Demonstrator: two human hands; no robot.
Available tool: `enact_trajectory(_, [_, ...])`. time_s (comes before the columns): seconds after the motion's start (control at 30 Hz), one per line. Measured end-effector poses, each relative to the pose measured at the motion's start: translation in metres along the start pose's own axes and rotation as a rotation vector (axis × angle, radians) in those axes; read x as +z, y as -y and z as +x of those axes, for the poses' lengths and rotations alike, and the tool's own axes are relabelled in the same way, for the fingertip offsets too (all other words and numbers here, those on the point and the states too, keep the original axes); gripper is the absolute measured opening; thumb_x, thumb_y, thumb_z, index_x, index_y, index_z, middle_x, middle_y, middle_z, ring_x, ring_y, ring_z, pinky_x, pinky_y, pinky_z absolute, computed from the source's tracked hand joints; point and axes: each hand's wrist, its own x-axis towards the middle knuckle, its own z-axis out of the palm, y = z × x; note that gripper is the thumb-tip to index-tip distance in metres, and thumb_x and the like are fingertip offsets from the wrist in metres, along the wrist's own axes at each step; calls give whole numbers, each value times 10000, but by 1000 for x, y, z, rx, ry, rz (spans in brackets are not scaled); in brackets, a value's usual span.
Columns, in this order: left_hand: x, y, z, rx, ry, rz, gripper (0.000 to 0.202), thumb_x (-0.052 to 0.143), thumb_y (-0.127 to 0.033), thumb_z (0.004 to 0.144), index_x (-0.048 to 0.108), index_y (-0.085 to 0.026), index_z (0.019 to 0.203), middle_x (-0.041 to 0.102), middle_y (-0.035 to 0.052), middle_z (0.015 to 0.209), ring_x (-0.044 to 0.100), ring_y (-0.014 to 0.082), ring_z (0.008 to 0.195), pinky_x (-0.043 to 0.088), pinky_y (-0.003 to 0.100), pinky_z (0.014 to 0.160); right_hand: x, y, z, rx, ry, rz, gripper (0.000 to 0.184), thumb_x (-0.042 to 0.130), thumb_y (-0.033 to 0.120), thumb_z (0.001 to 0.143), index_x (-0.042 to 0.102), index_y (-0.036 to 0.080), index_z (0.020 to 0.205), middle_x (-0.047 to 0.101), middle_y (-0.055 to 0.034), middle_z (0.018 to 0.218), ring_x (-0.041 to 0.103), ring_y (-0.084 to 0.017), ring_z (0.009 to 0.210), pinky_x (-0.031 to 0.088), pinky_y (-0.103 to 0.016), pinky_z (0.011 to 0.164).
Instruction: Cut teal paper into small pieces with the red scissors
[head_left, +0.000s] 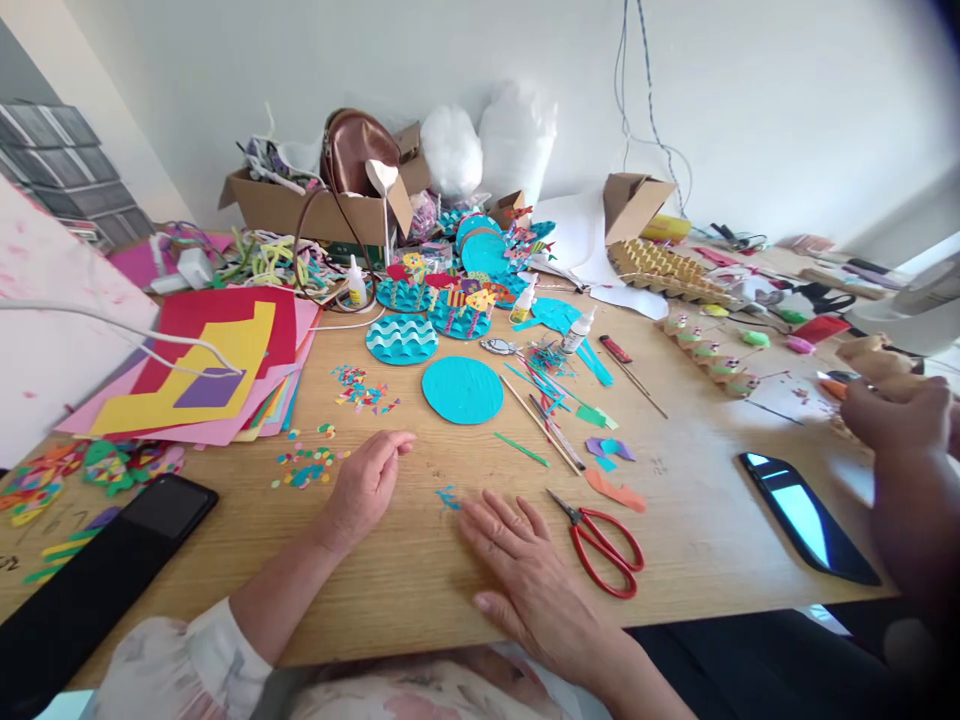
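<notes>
My left hand (369, 487) rests on the table with its fingers curled closed; nothing shows sticking out of it. It lies beside a scatter of round paper dots (307, 462). My right hand (517, 570) lies palm down with fingers stretched out, against a few blue paper scraps (448, 497). Just right of it are red-handled scissors (606, 548), blades a little apart. Beyond both hands sits a round blue disc (462, 390). Past that is another disc with wavy strips (402, 339). Small triangular paper bits (364, 388) lie to the disc's left.
Coloured sheets (202, 350) are stacked at left, near a black phone (161, 520). Glue bottles (577, 331), sticks (540, 425) and paper scraps (611, 447) lie centre-right. Another person's hand (900, 415) works at the right edge, near a second phone (806, 515). Boxes (315, 213) stand behind.
</notes>
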Motion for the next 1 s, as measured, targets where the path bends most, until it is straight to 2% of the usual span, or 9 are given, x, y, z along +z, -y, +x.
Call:
enact_trajectory(0.1, [1,0,0,9,12,-7,291,332,-44,811,545,-173,961,648,38,805,620,132,770,498,251,713,7,9,-2,-82,92,48,598,391,502,863,241,262,1390,287,-32,1434,150,-266,1338,81,-535,1062])
enact_trajectory(0.23, [0,-1,1,15,5,7,276,336,-50,815,551,-166,945,647,39,799,621,133,763,495,244,707,13,18,12,-181,163,83,543,309,508,891,264,276,1380,343,22,1409,75,-209,1354,23,-510,1077])
enact_trajectory(0.3, [-1,-1,1,13,-1,18,268,338,-51,819,553,-158,939,647,41,791,620,133,756,494,243,705,12,16,20,-181,149,59,530,301,491,900,264,271,1380,349,26,1406,54,-193,1356,5,-502,1079])
enact_trajectory(0.5, [-2,0,2,14,3,25,266,345,-35,812,550,-154,933,644,36,782,617,127,747,491,238,697,5,1,34,-47,25,-55,537,303,473,904,251,245,1388,272,-8,1442,60,-227,1354,-4,-540,1060])
enact_trajectory(0.7, [-1,1,2,11,11,36,254,346,-47,814,548,-162,917,643,32,764,621,126,727,494,234,673,11,6,43,-111,11,-71,555,297,491,900,267,220,1383,346,-31,1411,108,-220,1347,40,-530,1068])
enact_trajectory(0.87, [-2,1,3,8,16,32,256,351,-46,808,552,-169,907,644,31,761,624,129,728,495,235,676,5,-8,27,-39,-48,-114,533,337,458,897,262,252,1383,337,-17,1415,126,-265,1340,77,-567,1048])
enact_trajectory(1.0, [-2,0,3,0,21,19,255,352,-45,807,556,-172,892,642,29,755,623,127,719,495,233,670,3,-18,-2,-5,-10,-122,564,348,467,890,200,275,1398,270,10,1442,94,-301,1340,76,-605,1025])
